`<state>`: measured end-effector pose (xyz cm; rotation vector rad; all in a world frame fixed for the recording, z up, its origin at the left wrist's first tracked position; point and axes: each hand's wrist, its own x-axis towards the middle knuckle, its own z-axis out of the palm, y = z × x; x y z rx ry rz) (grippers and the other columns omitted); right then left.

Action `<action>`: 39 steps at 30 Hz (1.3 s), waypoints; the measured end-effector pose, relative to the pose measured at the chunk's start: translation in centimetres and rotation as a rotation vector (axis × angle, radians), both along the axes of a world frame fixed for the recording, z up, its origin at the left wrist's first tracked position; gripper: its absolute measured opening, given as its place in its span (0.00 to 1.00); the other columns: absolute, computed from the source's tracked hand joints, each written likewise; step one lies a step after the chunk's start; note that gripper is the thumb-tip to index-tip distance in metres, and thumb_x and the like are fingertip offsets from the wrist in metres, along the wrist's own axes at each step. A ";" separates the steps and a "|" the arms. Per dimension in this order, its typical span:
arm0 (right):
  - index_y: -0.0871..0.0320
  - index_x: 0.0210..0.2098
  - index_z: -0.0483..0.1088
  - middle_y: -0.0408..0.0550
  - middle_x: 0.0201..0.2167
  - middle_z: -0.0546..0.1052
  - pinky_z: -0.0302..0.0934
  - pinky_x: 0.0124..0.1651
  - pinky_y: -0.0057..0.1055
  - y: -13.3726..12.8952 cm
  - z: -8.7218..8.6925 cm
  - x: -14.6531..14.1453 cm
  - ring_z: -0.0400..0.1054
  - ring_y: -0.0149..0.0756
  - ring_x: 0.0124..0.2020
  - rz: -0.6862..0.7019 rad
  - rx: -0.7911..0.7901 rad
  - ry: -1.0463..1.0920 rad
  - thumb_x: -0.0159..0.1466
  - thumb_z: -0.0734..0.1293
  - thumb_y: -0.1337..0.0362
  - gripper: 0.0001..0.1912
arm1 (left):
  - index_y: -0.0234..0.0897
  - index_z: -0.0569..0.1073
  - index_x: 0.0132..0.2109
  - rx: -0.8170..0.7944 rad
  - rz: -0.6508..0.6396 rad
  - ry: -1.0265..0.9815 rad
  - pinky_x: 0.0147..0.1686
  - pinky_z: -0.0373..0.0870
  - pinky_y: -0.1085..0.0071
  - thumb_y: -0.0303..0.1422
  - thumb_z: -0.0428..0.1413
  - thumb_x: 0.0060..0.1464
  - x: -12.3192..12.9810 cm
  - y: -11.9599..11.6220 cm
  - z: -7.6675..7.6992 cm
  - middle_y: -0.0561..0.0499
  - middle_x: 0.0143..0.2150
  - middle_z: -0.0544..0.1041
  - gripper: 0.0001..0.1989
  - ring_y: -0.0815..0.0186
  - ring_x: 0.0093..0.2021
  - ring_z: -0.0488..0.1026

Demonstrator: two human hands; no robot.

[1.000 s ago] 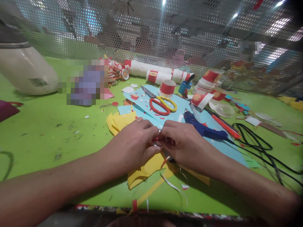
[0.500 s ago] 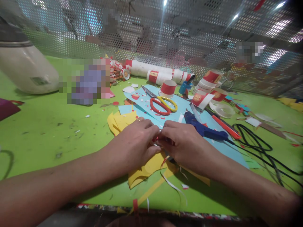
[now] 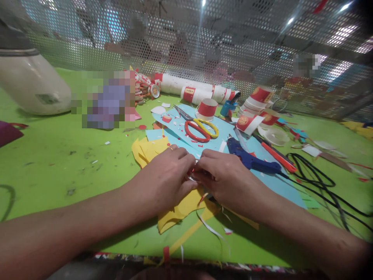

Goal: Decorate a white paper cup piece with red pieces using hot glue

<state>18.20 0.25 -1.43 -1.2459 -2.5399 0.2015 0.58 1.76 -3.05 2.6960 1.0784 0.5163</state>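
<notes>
My left hand [image 3: 171, 171] and my right hand [image 3: 218, 171] meet over the yellow paper [image 3: 182, 208], fingertips close together. Both hands are closed around a small red and white piece [image 3: 192, 175], mostly covered by the fingers. A thin white and red strip [image 3: 210, 227] trails below my right hand. Just beyond the hands, scissors [image 3: 201, 129] with a red and a yellow handle rest on light blue paper [image 3: 180, 134]. The blue glue gun [image 3: 252, 157] lies to the right of my right hand.
Red and white paper cups [image 3: 206, 109] stand farther back, near long white rolled tubes [image 3: 186, 85]. A red-handled cutter [image 3: 278, 156] and black cable [image 3: 314, 171] are at right. A large pale appliance [image 3: 35, 83] sits at left on the green table [image 3: 72, 163].
</notes>
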 end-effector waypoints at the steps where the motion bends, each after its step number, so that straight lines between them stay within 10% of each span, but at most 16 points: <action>1: 0.61 0.26 0.68 0.42 0.24 0.65 0.46 0.27 0.28 0.0 0.0 0.0 0.58 0.28 0.25 -0.002 0.007 0.003 0.64 0.63 0.73 0.10 | 0.36 0.65 0.33 0.000 0.000 0.001 0.40 0.66 0.62 0.34 0.56 0.56 0.0 0.0 0.0 0.47 0.36 0.70 0.08 0.59 0.39 0.66; 39: 0.61 0.25 0.68 0.44 0.24 0.64 0.44 0.25 0.32 -0.3 1.1 0.5 0.55 0.32 0.23 0.119 0.226 -0.218 0.63 0.63 0.72 0.10 | 0.37 0.62 0.32 -0.005 0.018 -0.068 0.33 0.63 0.65 0.32 0.56 0.55 0.1 -0.2 -0.1 0.50 0.32 0.68 0.09 0.61 0.34 0.64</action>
